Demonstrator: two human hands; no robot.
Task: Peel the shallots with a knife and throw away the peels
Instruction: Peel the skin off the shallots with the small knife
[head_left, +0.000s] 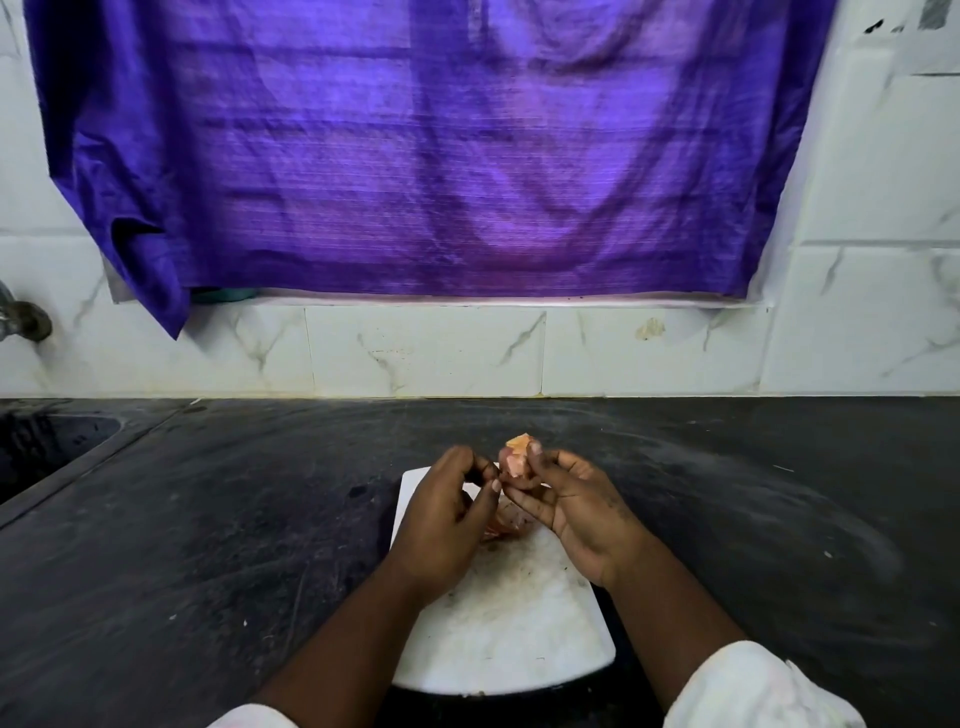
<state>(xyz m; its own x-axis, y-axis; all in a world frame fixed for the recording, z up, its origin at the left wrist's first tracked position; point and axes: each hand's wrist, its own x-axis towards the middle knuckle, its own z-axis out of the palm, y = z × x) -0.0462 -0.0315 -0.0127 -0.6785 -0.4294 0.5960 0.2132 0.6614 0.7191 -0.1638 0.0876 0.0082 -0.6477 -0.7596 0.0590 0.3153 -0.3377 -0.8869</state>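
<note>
My right hand (571, 506) holds a pinkish shallot (516, 464) between thumb and fingertips, raised above the far end of a white marble cutting board (511, 618). A flap of orange skin sticks up from the shallot's top. My left hand (441, 519) is right beside it, fingers curled and pinched close to the shallot's left side; whether it grips a strip of peel I cannot tell. Loose reddish peels (506, 525) lie on the board under my hands. No knife is visible.
The board rests on a dark stone counter (208, 519). A sink basin (47, 447) is sunk into the counter at far left, with a tap (23, 317) on the tiled wall above it. A purple cloth (415, 145) hangs over the window behind.
</note>
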